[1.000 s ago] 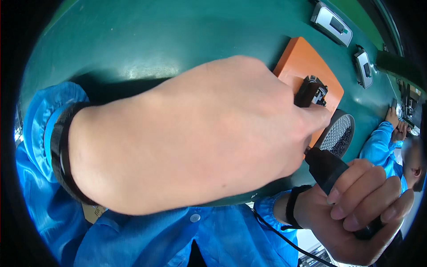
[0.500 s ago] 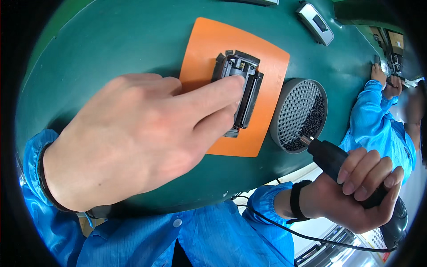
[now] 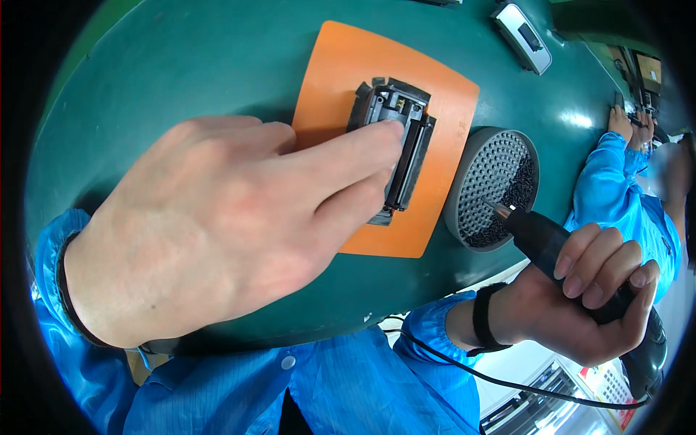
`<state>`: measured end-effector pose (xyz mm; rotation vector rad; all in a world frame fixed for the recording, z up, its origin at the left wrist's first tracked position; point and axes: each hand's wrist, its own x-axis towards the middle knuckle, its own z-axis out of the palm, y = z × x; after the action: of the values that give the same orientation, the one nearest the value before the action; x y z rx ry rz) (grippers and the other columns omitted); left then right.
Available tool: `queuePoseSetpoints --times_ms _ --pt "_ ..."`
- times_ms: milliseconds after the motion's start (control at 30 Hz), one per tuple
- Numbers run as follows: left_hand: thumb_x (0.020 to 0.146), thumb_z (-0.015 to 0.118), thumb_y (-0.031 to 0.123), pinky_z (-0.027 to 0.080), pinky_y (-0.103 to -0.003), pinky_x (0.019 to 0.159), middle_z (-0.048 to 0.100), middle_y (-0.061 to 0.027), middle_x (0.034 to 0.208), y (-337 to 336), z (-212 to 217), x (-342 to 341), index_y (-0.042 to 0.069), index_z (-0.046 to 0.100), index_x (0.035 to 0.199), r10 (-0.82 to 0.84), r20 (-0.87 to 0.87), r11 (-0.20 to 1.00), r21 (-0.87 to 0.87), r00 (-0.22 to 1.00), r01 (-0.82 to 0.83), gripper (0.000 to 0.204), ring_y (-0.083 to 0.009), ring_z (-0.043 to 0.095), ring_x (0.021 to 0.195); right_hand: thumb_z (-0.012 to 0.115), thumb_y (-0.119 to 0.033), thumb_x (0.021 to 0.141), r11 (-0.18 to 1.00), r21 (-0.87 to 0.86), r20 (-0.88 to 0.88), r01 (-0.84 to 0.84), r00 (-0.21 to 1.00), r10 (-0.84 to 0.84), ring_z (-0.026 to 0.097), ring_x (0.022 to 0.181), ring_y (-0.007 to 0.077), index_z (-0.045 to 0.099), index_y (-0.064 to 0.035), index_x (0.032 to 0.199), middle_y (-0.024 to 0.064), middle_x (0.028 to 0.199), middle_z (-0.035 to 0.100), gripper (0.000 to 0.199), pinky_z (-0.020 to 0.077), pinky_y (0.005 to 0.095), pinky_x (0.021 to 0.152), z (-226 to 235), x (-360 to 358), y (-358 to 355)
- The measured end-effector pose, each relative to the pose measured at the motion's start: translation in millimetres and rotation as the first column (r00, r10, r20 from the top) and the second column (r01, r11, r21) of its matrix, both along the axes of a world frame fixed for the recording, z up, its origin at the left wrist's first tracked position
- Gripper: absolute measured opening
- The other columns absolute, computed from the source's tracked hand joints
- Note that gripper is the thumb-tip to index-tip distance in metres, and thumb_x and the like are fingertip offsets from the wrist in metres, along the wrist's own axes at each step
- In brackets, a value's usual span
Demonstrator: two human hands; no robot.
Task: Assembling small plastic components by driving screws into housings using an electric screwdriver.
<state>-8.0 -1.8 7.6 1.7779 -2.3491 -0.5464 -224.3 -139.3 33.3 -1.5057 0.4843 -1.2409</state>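
A black rectangular device housing (image 3: 415, 141) with metal parts at its far end sits in a black padded holder on an orange mat (image 3: 341, 61). My left hand (image 3: 217, 217) reaches over from the left, index and middle fingers together and pressing on the housing; its thumb is hidden. In my right hand (image 3: 587, 304) is a black electric screwdriver (image 3: 540, 235), fingers wrapped round its body. The metal tip is over a round grey screw tray (image 3: 451, 210), whose perforated plate has holes all over. Small black screws (image 3: 518, 188) lie heaped along the tray's right side.
The green table (image 3: 188, 65) carries a white and grey device (image 3: 523, 40) at the far right. A black cable (image 3: 507, 388) runs below my right wrist. At the right, another person in a blue sleeve (image 3: 605, 177) works with both hands at the table's edge.
The view has shifted slightly, so the mat, housing and tray appear a little further right. The screwdriver remains in my right hand over the tray, and my left fingers stay on the housing.
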Motion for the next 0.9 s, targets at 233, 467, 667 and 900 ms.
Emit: queuePoseSetpoints --times_ms 233,467,667,900 --pt "0.054 0.085 0.012 0.054 -0.032 0.062 0.055 -0.008 0.14 0.4 -2.8 -1.9 -0.001 0.061 0.127 0.005 0.009 0.999 -0.035 1.0 -0.005 0.078 -0.0184 0.059 0.068 0.049 -0.023 0.093 0.998 -0.015 -0.017 0.056 0.998 -0.056 0.037 0.048 0.0098 0.05 -0.0068 0.083 0.0007 0.059 0.038 0.019 0.0339 0.027 0.047 0.0 1.7 -0.9" --pt "0.055 0.085 0.013 0.052 -0.033 0.062 0.055 -0.0064 0.139 -7.8 12.4 -2.3 0.0 0.061 0.128 0.021 -0.02 0.998 -0.065 1.0 -0.022 0.078 -0.0179 0.059 0.068 0.05 -0.022 0.094 0.998 -0.039 -0.081 0.043 0.996 -0.046 0.038 0.05 0.0102 0.049 -0.0081 0.08 0.0008 0.061 0.037 0.02 0.0352 0.0279 0.05 -0.1 5.2 -2.3" --pt "0.058 0.089 0.016 0.052 -0.035 0.062 0.056 -0.0016 0.134 7.2 -11.8 0.4 0.004 0.063 0.124 0.054 -0.027 0.996 -0.074 0.998 -0.055 0.072 -0.02 0.062 0.07 0.053 -0.021 0.094 0.991 -0.062 -0.006 0.115 0.993 -0.115 0.036 0.049 0.0105 0.05 -0.0074 0.078 0.001 0.061 0.038 0.02 0.0328 0.0273 0.046 9.7 0.4 2.6" --pt "0.065 0.087 0.014 0.054 -0.036 0.06 0.056 -0.0015 0.117 -2.1 -19.2 5.4 0.004 0.061 0.107 0.028 -0.372 0.944 -0.295 0.928 -0.147 0.051 -0.0234 0.065 0.07 0.052 -0.017 0.09 0.998 -0.069 0.047 0.001 0.999 0.002 0.034 0.044 0.0097 0.047 -0.0086 0.077 0.0013 0.058 0.038 0.016 0.032 0.0252 0.047 24.5 15.8 27.8"
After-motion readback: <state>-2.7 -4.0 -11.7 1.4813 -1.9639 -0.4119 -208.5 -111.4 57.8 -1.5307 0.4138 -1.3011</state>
